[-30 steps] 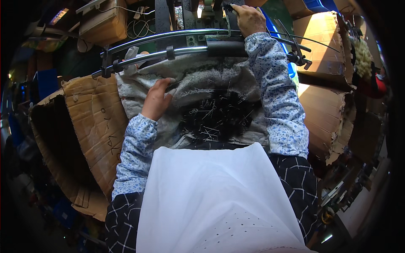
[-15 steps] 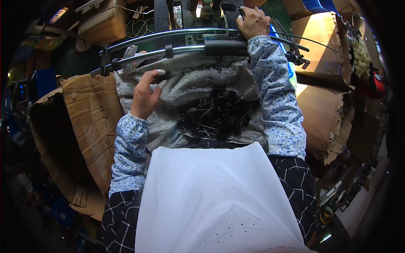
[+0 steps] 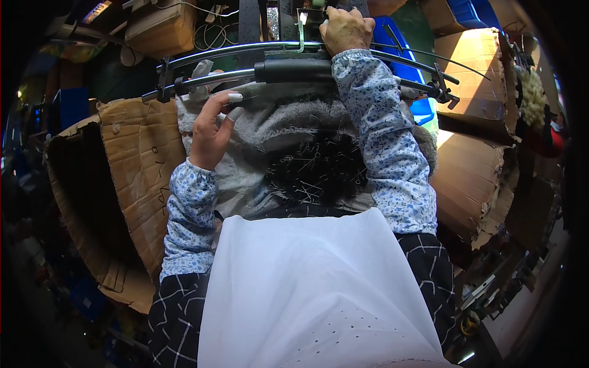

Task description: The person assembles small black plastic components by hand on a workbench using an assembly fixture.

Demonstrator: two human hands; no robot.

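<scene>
My left hand [image 3: 210,134] is raised over the left part of a grey cloth [image 3: 236,178], with pale covers on thumb and forefinger. Those two fingers are bent and apart, and I make out nothing between them. My right hand [image 3: 347,32] is curled closed at the machine, beyond two curved metal rails [image 3: 230,78]; what it grips is hidden. A black sleeve [image 3: 294,70] sits on the nearer rail, left of my right forearm. Many thin metal pins [image 3: 313,162], some with looped ends, lie scattered on a dark patch of the cloth.
An open cardboard box [image 3: 138,178] stands on the left. More cardboard boxes [image 3: 469,73] stand on the right, near a blue plastic tray [image 3: 392,46]. A brown carton [image 3: 161,30] and loose white cable [image 3: 215,37] lie at the far left.
My right hand has moved left at the machine. The black sleeve and a small metal bracket have shifted left too. More of the blue tray shows. My left hand has barely moved.
</scene>
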